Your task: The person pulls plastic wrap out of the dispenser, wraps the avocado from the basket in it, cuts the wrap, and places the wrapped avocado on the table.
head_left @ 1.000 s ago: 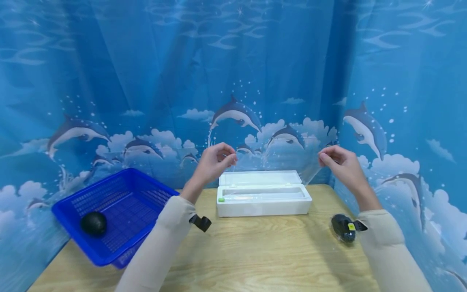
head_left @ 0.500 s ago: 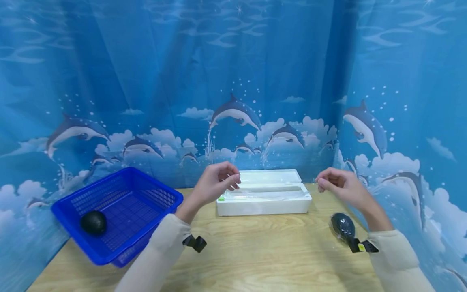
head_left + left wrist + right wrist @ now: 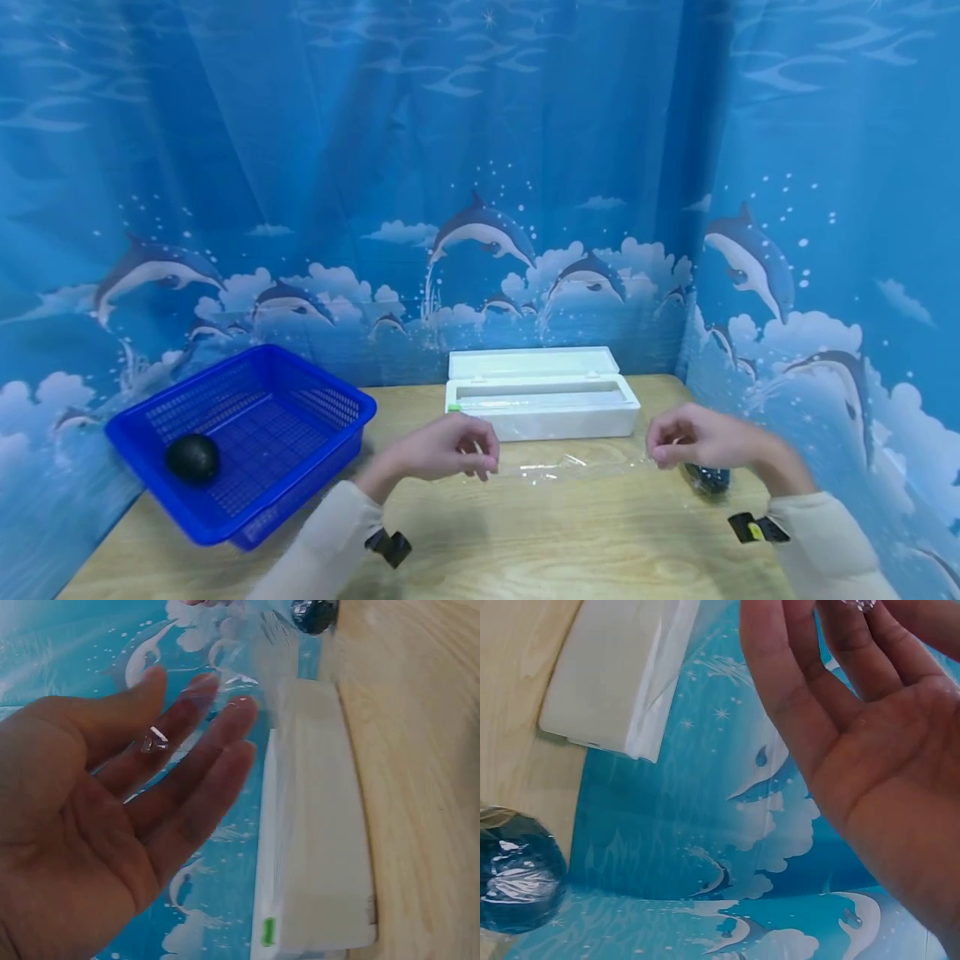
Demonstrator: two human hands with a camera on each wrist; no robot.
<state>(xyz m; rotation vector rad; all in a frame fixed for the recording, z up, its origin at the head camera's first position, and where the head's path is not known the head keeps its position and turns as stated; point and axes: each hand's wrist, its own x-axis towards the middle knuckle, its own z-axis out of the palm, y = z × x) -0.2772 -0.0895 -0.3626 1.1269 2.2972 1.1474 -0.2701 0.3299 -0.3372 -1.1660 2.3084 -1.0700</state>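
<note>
A clear sheet of plastic wrap (image 3: 558,472) is stretched between my two hands above the table, in front of the white box. My left hand (image 3: 446,447) pinches its left end; in the left wrist view a crumpled bit of wrap (image 3: 155,740) shows by the thumb and forefinger. The right end is pinched by my right hand (image 3: 705,436), and the right wrist view catches shiny wrap (image 3: 859,604) at its fingertips. The white plastic wrap box (image 3: 558,425) has its lid raised. Partly hidden below my right hand lies a dark, avocado-like fruit (image 3: 708,479), covered in film.
A blue mesh basket (image 3: 300,492) stands at the left with one dark green, avocado-like fruit (image 3: 192,458) inside. A wooden table (image 3: 570,554) spreads under everything. Behind it hangs a blue dolphin curtain (image 3: 480,125).
Both hands have come down and toward me from above the box, bringing the plastic wrap over the table in front of it. The basket and box have stayed put.
</note>
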